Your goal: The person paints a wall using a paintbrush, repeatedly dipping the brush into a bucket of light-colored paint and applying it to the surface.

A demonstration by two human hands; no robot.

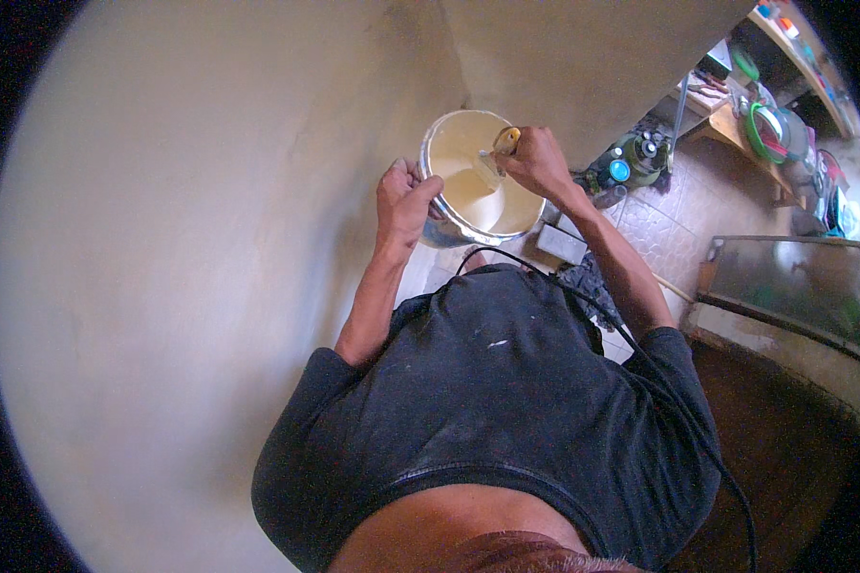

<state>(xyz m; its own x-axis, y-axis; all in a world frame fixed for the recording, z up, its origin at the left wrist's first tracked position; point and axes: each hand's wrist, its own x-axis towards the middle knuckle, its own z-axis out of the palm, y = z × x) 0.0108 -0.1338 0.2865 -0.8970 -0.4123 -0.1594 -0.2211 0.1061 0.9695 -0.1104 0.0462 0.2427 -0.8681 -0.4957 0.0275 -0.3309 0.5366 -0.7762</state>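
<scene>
A round white bucket [437, 232] is held up in front of my chest, with cream-coloured paint [468, 198] inside. My left hand [404, 203] grips its left rim, the thumb over the edge and the fingers around the outside. Over the right side of the opening, my right hand [533, 162] is closed on the yellowish handle of a paintbrush [508, 141]. The brush head points down into the bucket, near its inner wall. Whether the bristle tips touch the paint is hard to tell.
Plain beige walls [182, 239] stand close at my left and ahead, meeting in a corner. To the right, dark bottles [647, 153] and a grey block [561, 244] sit on the tiled floor. Beyond are a wooden bench [760, 153], a green-rimmed basin [753, 134] and a glass tank [784, 282]. A black cable [674, 392] crosses my shirt.
</scene>
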